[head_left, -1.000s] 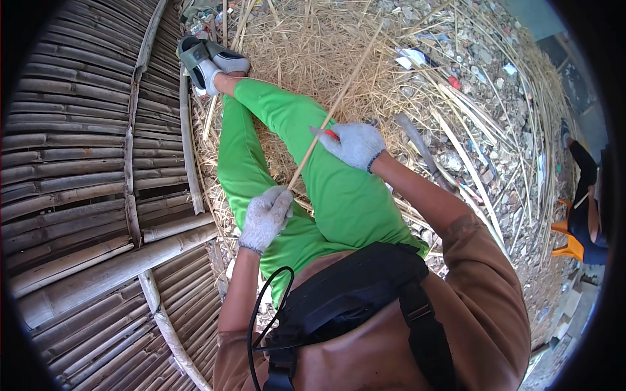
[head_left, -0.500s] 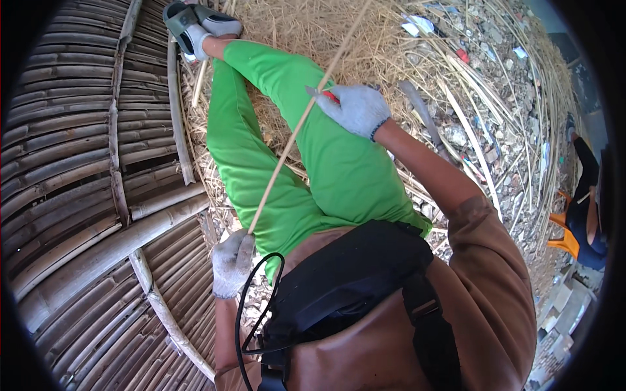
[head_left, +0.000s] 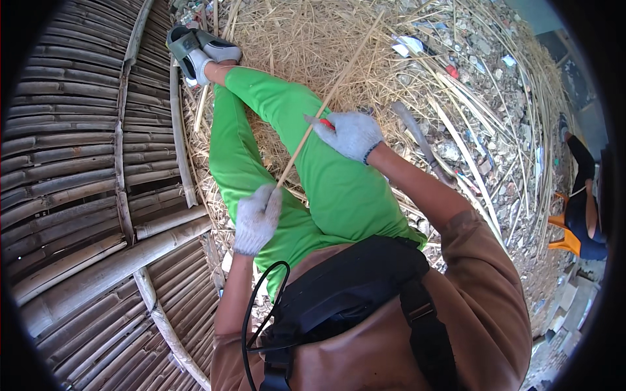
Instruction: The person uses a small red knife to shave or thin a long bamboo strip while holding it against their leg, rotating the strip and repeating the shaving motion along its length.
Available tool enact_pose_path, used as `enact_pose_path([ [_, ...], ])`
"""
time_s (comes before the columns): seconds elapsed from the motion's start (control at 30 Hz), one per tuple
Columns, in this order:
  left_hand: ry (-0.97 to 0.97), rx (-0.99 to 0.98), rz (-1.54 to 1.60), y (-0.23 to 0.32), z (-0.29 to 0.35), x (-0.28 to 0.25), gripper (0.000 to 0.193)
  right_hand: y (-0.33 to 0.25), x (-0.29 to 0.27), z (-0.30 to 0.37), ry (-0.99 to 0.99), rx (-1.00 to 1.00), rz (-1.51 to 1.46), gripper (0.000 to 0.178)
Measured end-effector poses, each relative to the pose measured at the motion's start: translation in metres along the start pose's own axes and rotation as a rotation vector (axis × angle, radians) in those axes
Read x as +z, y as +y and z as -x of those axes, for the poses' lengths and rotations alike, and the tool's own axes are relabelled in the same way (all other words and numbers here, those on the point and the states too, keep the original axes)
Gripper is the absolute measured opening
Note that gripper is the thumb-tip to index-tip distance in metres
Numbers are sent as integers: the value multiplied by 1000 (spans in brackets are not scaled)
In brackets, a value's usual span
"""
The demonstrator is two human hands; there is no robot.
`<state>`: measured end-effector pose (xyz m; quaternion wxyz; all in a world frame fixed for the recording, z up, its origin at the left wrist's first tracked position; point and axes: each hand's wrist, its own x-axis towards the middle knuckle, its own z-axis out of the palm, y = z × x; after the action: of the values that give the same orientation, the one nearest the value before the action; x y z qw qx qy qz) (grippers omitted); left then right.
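Observation:
My left hand (head_left: 258,218), in a pale knitted glove, is closed on the near end of a long, thin bamboo strip (head_left: 340,78). The strip slants up and away to the right across my green-trousered legs (head_left: 352,186). At my knee, my gloved right hand (head_left: 352,135) is closed around the red handle of a small knife (head_left: 326,123). Its short blade lies against the strip. Most of the handle is hidden inside the glove.
A slatted bamboo platform (head_left: 59,156) lies at my left. Dry straw-like shavings (head_left: 287,32) spread beyond my legs. Stones, litter and long loose strips (head_left: 466,140) cover the right side, with a stick (head_left: 420,133) among them. At far right another person sits on an orange chair (head_left: 566,242).
My left hand has moved forward with the strip, closer to my right hand. The right hand stays at the knee with the knife against the strip. The whole view has shifted slightly.

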<state>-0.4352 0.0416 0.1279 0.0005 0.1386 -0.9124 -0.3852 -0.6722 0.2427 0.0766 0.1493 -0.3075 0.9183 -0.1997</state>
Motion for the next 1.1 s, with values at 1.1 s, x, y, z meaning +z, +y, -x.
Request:
enact_pose_path([
  [1.1,12,-100,-168,-25,105,-31,19,2,6,3,-17,13,-87,74],
])
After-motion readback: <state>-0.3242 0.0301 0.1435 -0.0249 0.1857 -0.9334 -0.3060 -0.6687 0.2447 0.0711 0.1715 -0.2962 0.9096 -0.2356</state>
